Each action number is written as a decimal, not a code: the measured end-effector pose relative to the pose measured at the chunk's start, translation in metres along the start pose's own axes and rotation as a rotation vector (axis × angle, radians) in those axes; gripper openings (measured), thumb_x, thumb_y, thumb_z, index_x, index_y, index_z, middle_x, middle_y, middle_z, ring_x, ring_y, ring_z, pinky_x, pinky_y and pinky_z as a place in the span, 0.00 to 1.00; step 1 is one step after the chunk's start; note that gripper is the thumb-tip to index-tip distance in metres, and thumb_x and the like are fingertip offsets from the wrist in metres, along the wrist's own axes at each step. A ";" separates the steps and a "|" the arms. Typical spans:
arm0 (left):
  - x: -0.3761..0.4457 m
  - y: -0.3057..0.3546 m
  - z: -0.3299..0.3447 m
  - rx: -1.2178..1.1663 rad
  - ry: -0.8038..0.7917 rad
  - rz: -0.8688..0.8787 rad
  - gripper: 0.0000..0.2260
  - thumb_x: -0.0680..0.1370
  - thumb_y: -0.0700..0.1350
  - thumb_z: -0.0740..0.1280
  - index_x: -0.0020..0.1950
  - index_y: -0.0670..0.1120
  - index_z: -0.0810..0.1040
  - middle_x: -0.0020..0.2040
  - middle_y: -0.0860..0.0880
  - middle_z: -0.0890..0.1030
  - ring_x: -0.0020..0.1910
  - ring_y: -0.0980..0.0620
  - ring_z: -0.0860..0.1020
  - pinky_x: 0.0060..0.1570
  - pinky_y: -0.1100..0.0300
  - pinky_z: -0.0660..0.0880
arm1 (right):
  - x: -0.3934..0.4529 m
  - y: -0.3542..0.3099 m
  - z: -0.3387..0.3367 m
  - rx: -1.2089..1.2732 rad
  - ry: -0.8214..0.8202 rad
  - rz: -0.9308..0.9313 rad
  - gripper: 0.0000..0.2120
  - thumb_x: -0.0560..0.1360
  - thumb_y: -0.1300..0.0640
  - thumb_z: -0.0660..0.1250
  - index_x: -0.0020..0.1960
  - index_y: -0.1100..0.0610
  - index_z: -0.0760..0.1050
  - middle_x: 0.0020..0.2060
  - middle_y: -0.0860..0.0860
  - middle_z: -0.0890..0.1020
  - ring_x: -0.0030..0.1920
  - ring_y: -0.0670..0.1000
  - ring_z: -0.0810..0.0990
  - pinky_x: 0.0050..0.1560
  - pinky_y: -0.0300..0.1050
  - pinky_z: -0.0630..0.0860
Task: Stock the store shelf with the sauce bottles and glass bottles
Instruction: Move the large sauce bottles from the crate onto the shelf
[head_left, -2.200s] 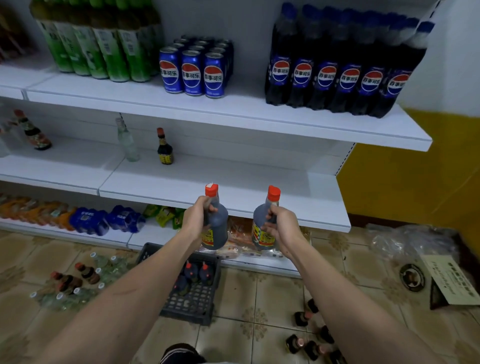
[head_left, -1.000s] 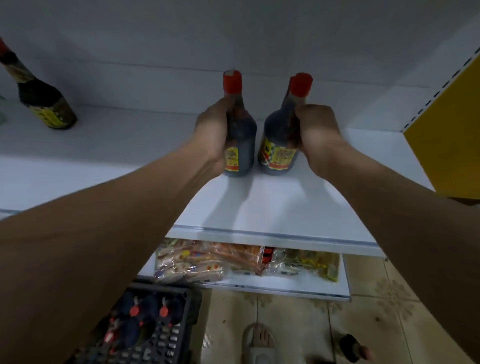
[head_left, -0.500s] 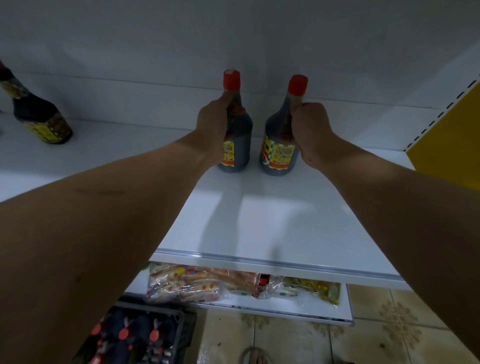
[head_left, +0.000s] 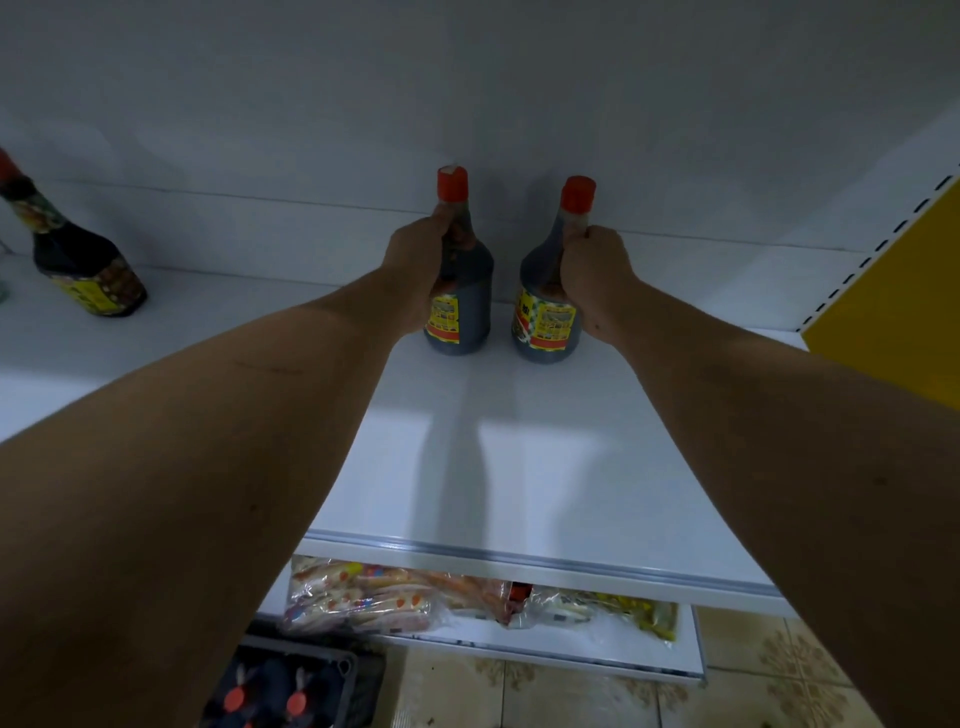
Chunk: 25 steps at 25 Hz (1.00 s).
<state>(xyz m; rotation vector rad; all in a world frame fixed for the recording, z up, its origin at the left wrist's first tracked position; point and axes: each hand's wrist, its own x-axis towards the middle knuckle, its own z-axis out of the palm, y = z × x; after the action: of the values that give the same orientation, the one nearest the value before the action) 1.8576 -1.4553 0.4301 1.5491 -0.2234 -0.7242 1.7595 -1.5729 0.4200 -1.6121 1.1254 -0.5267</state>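
Since a moment ago both sauce bottles have travelled deeper onto the shelf (head_left: 519, 467) and now stand upright on it, close to its back wall and just apart from each other. The left hand (head_left: 415, 270) keeps its grip curled round the neck of the left bottle (head_left: 462, 291); the right hand (head_left: 597, 270) likewise clasps the right bottle (head_left: 545, 312). Judging by their flat bases, placement looks done, leaving release. More bottles wait in the crate (head_left: 291, 696) below the shelf.
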 end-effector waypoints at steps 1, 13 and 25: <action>0.002 0.000 0.000 0.017 0.014 0.000 0.15 0.81 0.54 0.62 0.39 0.48 0.75 0.47 0.48 0.79 0.48 0.50 0.77 0.59 0.50 0.76 | 0.001 -0.001 -0.001 -0.020 -0.001 0.014 0.18 0.84 0.49 0.55 0.61 0.62 0.73 0.53 0.58 0.80 0.55 0.59 0.80 0.60 0.56 0.77; -0.067 0.010 -0.036 0.996 0.108 0.038 0.27 0.81 0.61 0.50 0.73 0.45 0.64 0.66 0.39 0.71 0.64 0.37 0.71 0.60 0.49 0.69 | -0.098 -0.021 -0.037 -0.539 -0.094 -0.064 0.23 0.82 0.49 0.54 0.68 0.64 0.69 0.65 0.63 0.73 0.65 0.64 0.71 0.65 0.56 0.70; -0.352 0.048 -0.152 1.412 -0.132 0.030 0.33 0.79 0.68 0.43 0.78 0.52 0.60 0.79 0.46 0.60 0.78 0.45 0.53 0.75 0.41 0.48 | -0.382 -0.081 -0.063 -0.871 -0.459 -0.101 0.33 0.79 0.33 0.47 0.79 0.48 0.55 0.79 0.49 0.54 0.78 0.57 0.52 0.74 0.61 0.53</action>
<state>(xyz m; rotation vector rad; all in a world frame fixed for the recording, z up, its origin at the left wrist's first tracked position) 1.6830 -1.1428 0.5762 2.7982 -1.0054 -0.6414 1.5664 -1.2739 0.5917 -2.3779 0.9620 0.3375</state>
